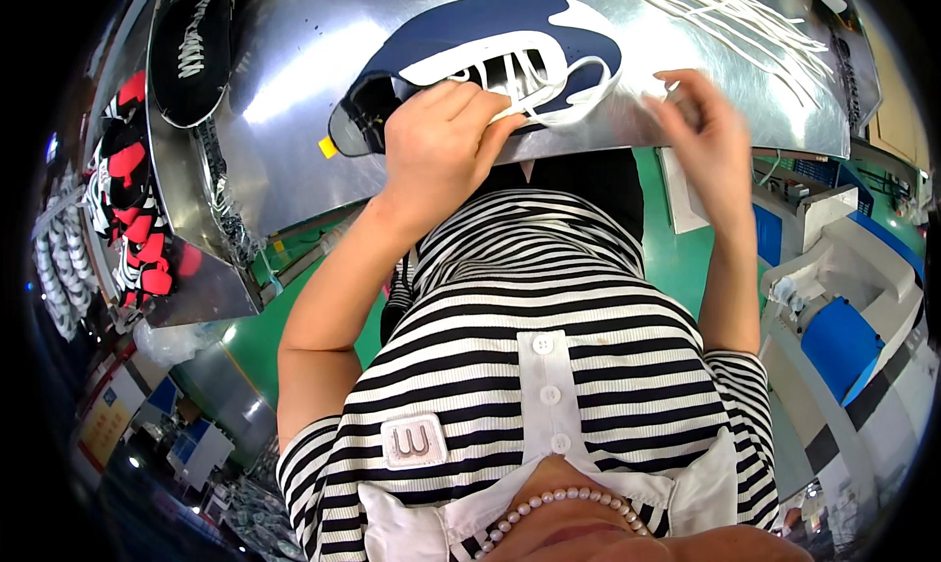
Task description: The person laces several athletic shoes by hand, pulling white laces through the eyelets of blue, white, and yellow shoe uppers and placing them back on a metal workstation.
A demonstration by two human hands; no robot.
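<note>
A navy blue shoe upper (446, 35) with a white eyelet panel lies on its side on the metal table (294, 101), close to its near edge. A white shoelace (593, 96) runs through several eyelets and loops out to the right. My left hand (436, 141) is closed at the shoe's near side, pinching the lace between thumb and forefinger beside the eyelets. To the right of the shoe and off its surface, my right hand (704, 126) is raised with bent fingers. It is smeared by motion. A small white tip, seemingly of lace, shows at its fingertips.
Loose white laces (730, 23) lie spread at the table's far right. A black laced shoe (196, 48) stands at the left edge. Red, black and white pieces (132, 199) hang or lie beyond it. A blue-seated chair (841, 348) is at the lower right.
</note>
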